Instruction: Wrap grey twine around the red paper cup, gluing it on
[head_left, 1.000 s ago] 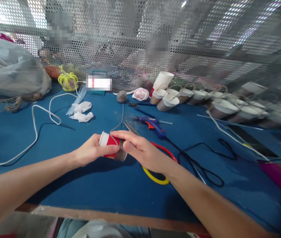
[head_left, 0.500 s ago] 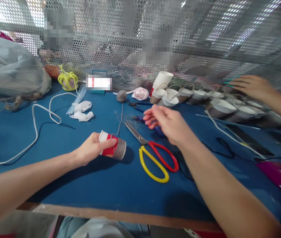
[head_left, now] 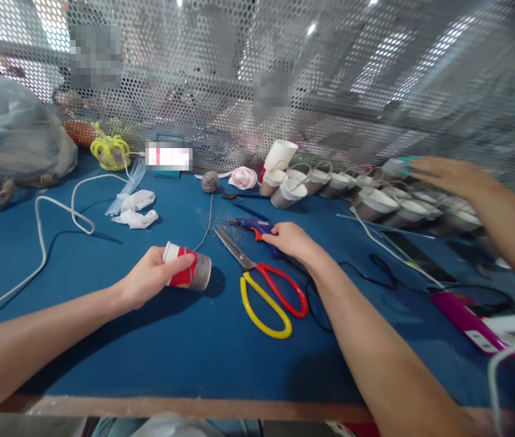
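My left hand point(head_left: 150, 274) is closed around a paper cup point(head_left: 182, 279) lying on its side, white at the rim, red in the middle. Grey yarn is wound about its bottom end, and a strand leads back to a small yarn ball point(head_left: 210, 181). My right hand point(head_left: 292, 240) has its fingers on a blue glue gun point(head_left: 261, 225) with an orange trigger, which lies on the table. Part of the gun is hidden under that hand. Large scissors point(head_left: 249, 265) with one red and one yellow handle lie between my hands, blades slightly apart.
Several yarn-wrapped cups with handles point(head_left: 290, 192) line the back right, where another person's hand point(head_left: 439, 173) reaches in. Pliers point(head_left: 248, 195), a pink fabric rose point(head_left: 243, 178), white scraps point(head_left: 136, 209), a white cable point(head_left: 41, 243) and a purple power strip point(head_left: 460, 318) surround the work area.
My right hand has come down onto the glue gun and its fingers have closed on it. My left hand still holds the cup. The view has shifted slightly; the other person's hand remains over the cups.
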The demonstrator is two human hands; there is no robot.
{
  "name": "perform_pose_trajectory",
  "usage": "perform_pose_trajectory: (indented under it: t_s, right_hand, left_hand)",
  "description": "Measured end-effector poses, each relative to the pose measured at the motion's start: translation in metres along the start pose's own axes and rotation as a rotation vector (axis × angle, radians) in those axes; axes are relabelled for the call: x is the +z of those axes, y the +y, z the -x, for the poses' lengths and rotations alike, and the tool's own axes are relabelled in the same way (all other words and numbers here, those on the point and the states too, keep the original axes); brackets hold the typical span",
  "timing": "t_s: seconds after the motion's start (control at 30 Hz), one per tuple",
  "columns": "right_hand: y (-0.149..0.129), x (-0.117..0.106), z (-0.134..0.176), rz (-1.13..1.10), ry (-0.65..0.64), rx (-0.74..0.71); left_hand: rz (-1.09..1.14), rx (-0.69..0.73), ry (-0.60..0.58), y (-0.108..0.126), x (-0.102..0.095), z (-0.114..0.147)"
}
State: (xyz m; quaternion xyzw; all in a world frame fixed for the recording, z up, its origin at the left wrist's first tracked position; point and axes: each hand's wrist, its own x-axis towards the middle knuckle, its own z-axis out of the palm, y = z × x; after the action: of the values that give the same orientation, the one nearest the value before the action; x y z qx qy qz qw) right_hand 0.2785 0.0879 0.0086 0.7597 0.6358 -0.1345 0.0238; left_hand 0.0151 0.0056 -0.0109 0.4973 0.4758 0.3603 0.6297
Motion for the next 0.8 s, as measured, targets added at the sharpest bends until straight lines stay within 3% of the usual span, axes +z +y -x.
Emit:
perform_pose_trajectory:
  t_s: [0.4,0.6,0.8]
  right_hand:
    - [0.003,0.003,0.008,-0.119,-0.055,0.006]
    - [0.006,0.001,0.013,-0.348,-0.056,0.014]
    - [0.001,-0.009,0.019,-0.697,-0.049,-0.046]
  left_hand:
    - [-0.119,0.117,0.04,0.003,0.0,-0.001]
    - [-0.12,0.14,0.052,0.005,-0.001,-0.004]
    - [-0.096,0.074,0.032,0.01,-0.002,-0.008]
